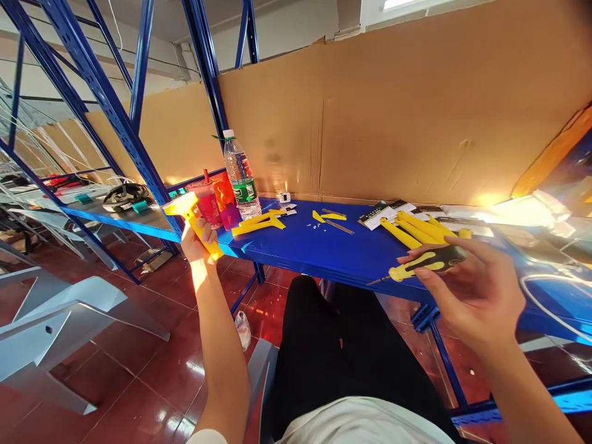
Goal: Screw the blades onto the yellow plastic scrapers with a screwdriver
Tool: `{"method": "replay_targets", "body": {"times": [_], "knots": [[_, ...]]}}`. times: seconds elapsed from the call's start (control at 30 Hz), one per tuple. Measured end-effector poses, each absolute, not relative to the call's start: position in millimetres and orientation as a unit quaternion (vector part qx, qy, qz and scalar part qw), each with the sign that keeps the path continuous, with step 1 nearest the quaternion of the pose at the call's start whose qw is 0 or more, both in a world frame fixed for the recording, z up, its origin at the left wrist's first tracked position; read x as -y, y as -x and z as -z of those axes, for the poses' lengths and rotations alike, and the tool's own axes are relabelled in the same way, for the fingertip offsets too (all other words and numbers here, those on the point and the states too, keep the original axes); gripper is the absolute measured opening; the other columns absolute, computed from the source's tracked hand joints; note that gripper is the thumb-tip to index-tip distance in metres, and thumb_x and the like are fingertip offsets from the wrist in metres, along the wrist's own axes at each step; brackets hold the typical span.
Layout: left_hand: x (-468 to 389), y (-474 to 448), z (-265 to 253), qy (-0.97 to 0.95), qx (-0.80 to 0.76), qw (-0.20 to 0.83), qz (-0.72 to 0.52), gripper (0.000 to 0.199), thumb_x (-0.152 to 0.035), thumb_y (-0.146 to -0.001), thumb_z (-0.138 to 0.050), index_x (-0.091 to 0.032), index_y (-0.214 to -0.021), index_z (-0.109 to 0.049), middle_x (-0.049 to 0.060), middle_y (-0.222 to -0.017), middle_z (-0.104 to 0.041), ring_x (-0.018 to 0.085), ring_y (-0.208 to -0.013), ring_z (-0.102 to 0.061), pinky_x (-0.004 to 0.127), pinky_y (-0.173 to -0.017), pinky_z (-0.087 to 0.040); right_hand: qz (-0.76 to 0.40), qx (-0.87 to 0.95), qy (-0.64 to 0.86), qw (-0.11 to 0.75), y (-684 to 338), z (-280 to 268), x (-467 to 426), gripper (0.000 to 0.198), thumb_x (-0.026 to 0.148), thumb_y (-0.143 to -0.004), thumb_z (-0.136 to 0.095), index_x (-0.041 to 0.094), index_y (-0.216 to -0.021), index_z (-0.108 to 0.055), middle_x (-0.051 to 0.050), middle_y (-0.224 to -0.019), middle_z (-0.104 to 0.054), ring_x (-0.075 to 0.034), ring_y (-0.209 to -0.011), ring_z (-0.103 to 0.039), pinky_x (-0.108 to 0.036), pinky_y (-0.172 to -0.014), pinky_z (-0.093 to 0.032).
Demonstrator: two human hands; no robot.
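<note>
My left hand [200, 240] is wrapped round the handle of a yellow T-shaped plastic scraper [182, 205], raised off the table's front edge with its wide head up and glaring in sunlight. My right hand [481, 296] grips a yellow-and-black screwdriver [428, 262] between thumb and fingers, its thin shaft pointing left over the table edge. On the blue table [296, 243], between the hands, lie tiny screws [317, 226], thin metal strips [340, 227] and small yellow plastic pieces [319, 216]. Behind the right hand is a pile of yellow handles [419, 229].
A water bottle [243, 179] and a red cup [208, 200] stand at the table's left end, with more yellow parts [259, 225] in front. Printed cards [377, 214] lie at the back right. Cardboard [393, 111] walls the rear; a blue post [106, 98] rises at left.
</note>
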State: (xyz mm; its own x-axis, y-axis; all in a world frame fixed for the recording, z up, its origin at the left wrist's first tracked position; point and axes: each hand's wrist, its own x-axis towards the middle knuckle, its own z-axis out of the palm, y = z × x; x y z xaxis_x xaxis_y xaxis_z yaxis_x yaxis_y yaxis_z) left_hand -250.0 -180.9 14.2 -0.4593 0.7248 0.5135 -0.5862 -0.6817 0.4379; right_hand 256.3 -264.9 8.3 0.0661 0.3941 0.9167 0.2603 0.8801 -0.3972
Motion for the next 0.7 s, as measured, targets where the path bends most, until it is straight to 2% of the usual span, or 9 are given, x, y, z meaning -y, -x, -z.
{"method": "replay_targets", "body": {"times": [0.07, 0.13, 0.2, 0.3, 0.33, 0.4, 0.47, 0.57, 0.7], "knots": [[178, 250, -14, -0.359, -0.136, 0.37, -0.846, 0.018, -0.012, -0.112, -0.052, -0.016, -0.099, -0.064, -0.003, -0.078, -0.058, 0.002, -0.046, -0.035, 0.015, -0.039, -0.028, -0.049, 0.681, 0.242, 0.689, -257, -8, 265, 0.083, 0.018, -0.069, -0.101, 0.039, -0.144, -0.072, -0.007, -0.101, -0.087, -0.04, -0.086, -0.087, -0.056, -0.069, -0.076], [175, 249, -16, -0.372, -0.178, 0.363, -0.836, 0.02, -0.024, -0.115, -0.055, -0.017, -0.097, -0.063, -0.003, -0.072, -0.055, 0.002, -0.043, -0.033, 0.016, -0.037, -0.023, -0.058, 0.679, 0.242, 0.69, -258, -8, 265, 0.084, 0.017, -0.069, -0.102, 0.038, -0.144, -0.073, -0.008, -0.103, -0.087, -0.041, -0.087, -0.087, -0.057, -0.069, -0.076], [172, 245, -18, -0.385, -0.215, 0.367, -0.819, 0.032, -0.045, -0.115, -0.058, -0.02, -0.097, -0.061, -0.006, -0.065, -0.05, 0.002, -0.039, -0.028, 0.017, -0.036, -0.019, -0.068, 0.678, 0.237, 0.693, -259, -7, 265, 0.085, 0.016, -0.068, -0.102, 0.038, -0.144, -0.073, -0.009, -0.104, -0.087, -0.042, -0.085, -0.087, -0.058, -0.068, -0.076], [172, 232, -21, -0.418, -0.273, 0.374, -0.782, 0.054, -0.074, -0.104, -0.064, -0.021, -0.095, -0.058, -0.007, -0.064, -0.049, 0.002, -0.036, -0.025, 0.017, -0.032, -0.017, -0.077, 0.672, 0.235, 0.698, -258, -6, 264, 0.085, 0.016, -0.065, -0.104, 0.038, -0.142, -0.074, -0.008, -0.103, -0.087, -0.043, -0.085, -0.087, -0.059, -0.067, -0.076], [172, 228, -22, -0.434, -0.292, 0.37, -0.768, 0.055, -0.074, -0.099, -0.072, -0.021, -0.096, -0.057, -0.008, -0.066, -0.052, 0.001, -0.035, -0.027, 0.017, -0.032, -0.018, -0.079, 0.669, 0.238, 0.7, -257, -6, 265, 0.085, 0.016, -0.065, -0.104, 0.039, -0.141, -0.074, -0.008, -0.103, -0.087, -0.043, -0.085, -0.087, -0.059, -0.067, -0.076], [173, 221, -21, -0.464, -0.322, 0.345, -0.75, 0.052, -0.061, -0.09, -0.089, -0.023, -0.099, -0.054, -0.008, -0.073, -0.059, 0.001, -0.036, -0.035, 0.015, -0.032, -0.024, -0.083, 0.669, 0.236, 0.7, -256, -6, 265, 0.083, 0.015, -0.066, -0.102, 0.04, -0.141, -0.075, -0.007, -0.103, -0.087, -0.041, -0.086, -0.087, -0.057, -0.067, -0.077], [174, 219, -19, -0.48, -0.352, 0.31, -0.742, 0.051, -0.05, -0.086, -0.095, -0.024, -0.102, -0.054, -0.006, -0.082, -0.067, 0.005, -0.041, -0.049, 0.015, -0.034, -0.032, -0.083, 0.674, 0.232, 0.696, -255, -6, 265, 0.081, 0.013, -0.07, -0.1, 0.039, -0.142, -0.074, -0.006, -0.104, -0.087, -0.039, -0.088, -0.088, -0.055, -0.07, -0.077], [177, 224, -18, -0.491, -0.418, 0.276, -0.713, 0.041, -0.052, -0.094, -0.086, -0.021, -0.099, -0.06, -0.001, -0.08, -0.07, 0.011, -0.046, -0.06, 0.019, -0.035, -0.041, -0.081, 0.686, 0.228, 0.687, -255, -5, 263, 0.082, 0.008, -0.072, -0.097, 0.035, -0.146, -0.072, -0.008, -0.107, -0.087, -0.037, -0.092, -0.088, -0.049, -0.077, -0.078], [182, 223, -23, -0.458, -0.447, 0.256, -0.724, 0.035, -0.05, -0.104, -0.075, -0.02, -0.091, -0.063, -0.003, -0.067, -0.062, 0.01, -0.04, -0.052, 0.02, -0.034, -0.037, -0.098, 0.684, 0.238, 0.682, -256, -2, 261, 0.08, 0.003, -0.077, -0.092, 0.034, -0.148, -0.071, -0.006, -0.108, -0.085, -0.031, -0.094, -0.088, -0.042, -0.083, -0.077]]}}
